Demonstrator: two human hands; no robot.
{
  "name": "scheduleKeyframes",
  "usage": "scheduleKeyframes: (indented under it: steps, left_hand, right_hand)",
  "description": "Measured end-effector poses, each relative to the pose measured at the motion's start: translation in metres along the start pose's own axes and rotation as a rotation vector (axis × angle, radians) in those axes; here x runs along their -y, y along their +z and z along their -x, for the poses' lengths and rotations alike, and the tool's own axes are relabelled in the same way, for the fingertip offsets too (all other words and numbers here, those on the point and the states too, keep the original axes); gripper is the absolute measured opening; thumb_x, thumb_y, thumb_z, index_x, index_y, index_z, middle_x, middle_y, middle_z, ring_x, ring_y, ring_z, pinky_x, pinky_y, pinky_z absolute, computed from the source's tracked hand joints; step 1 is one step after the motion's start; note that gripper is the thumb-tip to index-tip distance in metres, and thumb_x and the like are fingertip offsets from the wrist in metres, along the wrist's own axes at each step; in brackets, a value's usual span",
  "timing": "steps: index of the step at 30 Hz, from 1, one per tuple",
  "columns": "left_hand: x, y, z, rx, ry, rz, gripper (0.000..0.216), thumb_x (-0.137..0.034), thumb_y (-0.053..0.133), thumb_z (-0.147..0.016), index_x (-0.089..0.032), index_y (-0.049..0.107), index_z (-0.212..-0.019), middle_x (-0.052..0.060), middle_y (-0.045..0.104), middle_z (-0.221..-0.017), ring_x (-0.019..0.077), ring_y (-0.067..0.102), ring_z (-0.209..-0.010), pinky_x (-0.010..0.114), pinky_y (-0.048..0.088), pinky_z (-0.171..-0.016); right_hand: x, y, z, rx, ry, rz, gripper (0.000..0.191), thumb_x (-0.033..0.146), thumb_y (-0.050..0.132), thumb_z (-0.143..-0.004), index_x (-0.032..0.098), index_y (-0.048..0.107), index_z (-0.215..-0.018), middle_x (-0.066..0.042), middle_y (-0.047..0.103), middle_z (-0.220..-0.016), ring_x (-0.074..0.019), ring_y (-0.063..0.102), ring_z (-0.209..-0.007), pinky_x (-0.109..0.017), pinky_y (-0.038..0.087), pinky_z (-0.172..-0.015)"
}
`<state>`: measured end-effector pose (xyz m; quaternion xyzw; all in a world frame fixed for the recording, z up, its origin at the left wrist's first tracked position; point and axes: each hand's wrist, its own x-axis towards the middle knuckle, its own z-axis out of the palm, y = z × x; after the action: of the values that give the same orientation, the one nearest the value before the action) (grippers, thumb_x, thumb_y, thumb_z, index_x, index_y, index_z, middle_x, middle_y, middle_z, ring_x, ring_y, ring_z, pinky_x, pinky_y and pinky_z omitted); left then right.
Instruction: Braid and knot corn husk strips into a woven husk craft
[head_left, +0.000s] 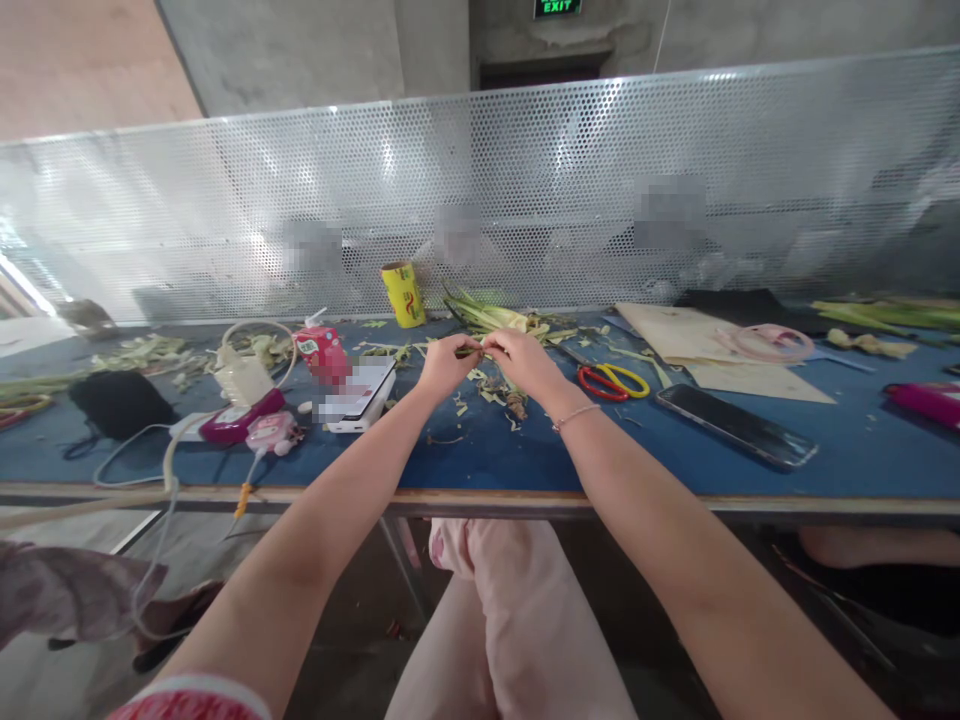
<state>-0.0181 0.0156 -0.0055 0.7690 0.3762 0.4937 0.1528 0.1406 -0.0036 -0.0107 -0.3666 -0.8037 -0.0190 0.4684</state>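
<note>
Both my hands meet over the middle of the blue table [487, 455]. My left hand [444, 366] and my right hand [523, 360] are closed in a pinch on the two ends of a thin green leaf strip [474, 349] stretched between them. Below them lie several leaf scraps [501, 395]. A pile of green leaves [491, 316] sits just behind my hands. Red and yellow scissors [613, 381] lie right of my right hand.
A black phone [735, 427] lies at the right, with cardboard sheets [705, 340] and a pink ring [765, 343] behind it. At the left are a white box [360, 398], a red carton [324, 352], cables, a pink gadget [271, 432], a black pouch [120, 403]. A yellow roll [403, 293] stands by the perforated metal screen [525, 190].
</note>
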Motion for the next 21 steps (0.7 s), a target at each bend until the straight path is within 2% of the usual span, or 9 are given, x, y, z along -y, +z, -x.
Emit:
scheduleKeyframes:
  steps: [5, 12, 21]
  left_hand:
    - [0.001, 0.000, -0.001, 0.006, 0.004, 0.007, 0.014, -0.017, 0.060, -0.068, -0.015, 0.071, -0.076, 0.002, 0.068, -0.069, 0.0122, 0.060, -0.064, 0.024, 0.048, -0.065]
    - [0.001, 0.002, -0.001, 0.006, 0.015, -0.037, 0.012, -0.012, 0.060, -0.065, -0.015, 0.069, -0.072, 0.001, 0.069, -0.068, 0.0121, 0.061, -0.064, 0.024, 0.049, -0.067]
    - [0.001, 0.006, -0.001, 0.048, -0.050, 0.141, 0.009, -0.021, 0.062, -0.065, -0.015, 0.066, -0.071, 0.002, 0.066, -0.066, 0.0141, 0.062, -0.066, 0.027, 0.051, -0.067]
  right_hand:
    - [0.003, -0.002, 0.000, -0.013, -0.007, 0.027, 0.014, 0.016, 0.046, -0.087, 0.018, 0.059, -0.081, -0.008, 0.062, -0.084, -0.0193, 0.057, -0.083, -0.034, 0.044, -0.079]
    - [-0.005, 0.004, 0.001, 0.062, 0.027, 0.070, 0.015, 0.015, 0.041, -0.088, 0.018, 0.056, -0.083, -0.007, 0.059, -0.087, -0.0190, 0.054, -0.085, -0.034, 0.042, -0.079]
    - [-0.011, 0.006, 0.001, -0.041, 0.105, 0.006, 0.014, 0.014, 0.038, -0.086, 0.018, 0.051, -0.085, -0.009, 0.059, -0.090, -0.0202, 0.053, -0.088, -0.034, 0.040, -0.081]
